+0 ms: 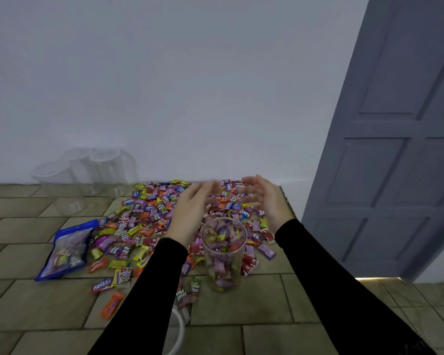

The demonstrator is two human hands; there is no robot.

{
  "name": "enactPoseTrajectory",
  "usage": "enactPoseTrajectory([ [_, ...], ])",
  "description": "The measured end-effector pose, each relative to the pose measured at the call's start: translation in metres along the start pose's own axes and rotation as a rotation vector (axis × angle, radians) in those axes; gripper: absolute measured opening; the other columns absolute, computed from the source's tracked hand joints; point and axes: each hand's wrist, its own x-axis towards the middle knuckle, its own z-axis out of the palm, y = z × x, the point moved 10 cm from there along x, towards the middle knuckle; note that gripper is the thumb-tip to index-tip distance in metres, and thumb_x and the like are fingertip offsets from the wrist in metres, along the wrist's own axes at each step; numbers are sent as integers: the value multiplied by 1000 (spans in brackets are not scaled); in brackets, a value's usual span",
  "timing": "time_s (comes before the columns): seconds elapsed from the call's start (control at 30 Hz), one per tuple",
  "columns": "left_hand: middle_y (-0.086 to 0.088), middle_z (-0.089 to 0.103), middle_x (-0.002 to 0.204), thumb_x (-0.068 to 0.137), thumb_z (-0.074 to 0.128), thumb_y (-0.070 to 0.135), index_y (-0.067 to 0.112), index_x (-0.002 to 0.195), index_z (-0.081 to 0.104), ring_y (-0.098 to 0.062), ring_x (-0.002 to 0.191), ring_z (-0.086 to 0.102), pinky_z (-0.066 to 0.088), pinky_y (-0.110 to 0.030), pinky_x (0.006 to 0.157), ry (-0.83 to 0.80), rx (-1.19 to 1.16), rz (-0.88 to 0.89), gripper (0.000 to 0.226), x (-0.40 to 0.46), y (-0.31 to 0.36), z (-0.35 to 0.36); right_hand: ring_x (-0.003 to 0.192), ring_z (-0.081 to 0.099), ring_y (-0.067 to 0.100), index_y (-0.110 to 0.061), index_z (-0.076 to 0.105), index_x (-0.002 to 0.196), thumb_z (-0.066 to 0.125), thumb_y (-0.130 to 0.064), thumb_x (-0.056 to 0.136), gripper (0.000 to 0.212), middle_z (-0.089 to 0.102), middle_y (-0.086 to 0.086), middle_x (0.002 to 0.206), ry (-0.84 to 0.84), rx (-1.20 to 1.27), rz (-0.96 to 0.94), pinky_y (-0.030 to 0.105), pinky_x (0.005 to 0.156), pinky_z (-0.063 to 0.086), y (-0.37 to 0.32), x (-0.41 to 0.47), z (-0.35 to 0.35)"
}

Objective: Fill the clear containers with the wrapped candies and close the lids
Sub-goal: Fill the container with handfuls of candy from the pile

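The left hand [190,211] and the right hand [265,203], both in black sleeves, hover palms facing each other above the heap of colourful wrapped candies [149,216] on the tan tiled surface [241,308]; their fingers are spread and relaxed, holding nothing; just below them stands an open clear plastic container [223,254], mostly full of candies; three empty clear lidded containers [87,172] wait by the white wall; a blue candy bag [67,249] lies left of the heap.
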Motion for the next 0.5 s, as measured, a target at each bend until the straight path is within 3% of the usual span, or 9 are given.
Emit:
enactPoseTrajectory([
  [0.17, 11, 66, 102, 98, 50, 21, 20, 111, 66, -2, 88, 57, 43, -12, 73, -46, 244, 151, 21, -4, 52, 70, 60, 53, 15, -8, 64, 101, 36, -25, 102, 32, 63, 8, 83, 100, -81, 95, 15, 44, 40, 39, 13, -44],
  [0.23, 3, 62, 116, 96, 48, 12, 13, 121, 62, -9, 102, 56, 45, -18, 86, -81, 387, 158, 29, -2, 40, 107, 56, 54, 8, 0, 61, 101, 35, -10, 101, 28, 58, 11, 81, 108, -136, 80, 10, 40, 37, 43, 16, -58],
  [0.3, -8, 48, 133, 92, 45, 8, 10, 126, 56, -22, 124, 43, 34, -26, 103, -89, 556, 131, 36, -1, 10, 138, 62, 55, 7, 2, 62, 99, 36, -1, 98, 27, 57, 9, 80, 106, -195, 75, 8, 44, 39, 52, 23, -72],
  [0.4, -12, 17, 152, 90, 45, 13, 16, 136, 42, -32, 139, 13, 18, -38, 112, -85, 784, 15, 46, -2, -43, 162, 70, 54, 15, -1, 64, 93, 44, -9, 97, 22, 60, 7, 79, 148, -211, 133, 18, 59, 44, 76, 40, -96],
  [0.5, -13, 13, 156, 93, 40, 24, 19, 142, 34, -35, 142, 11, 19, -45, 112, -75, 974, -27, 49, 0, -86, 170, 78, 56, 19, -3, 68, 96, 49, -16, 96, 23, 63, 4, 82, 140, -355, 153, 35, 76, 48, 99, 60, -116],
])
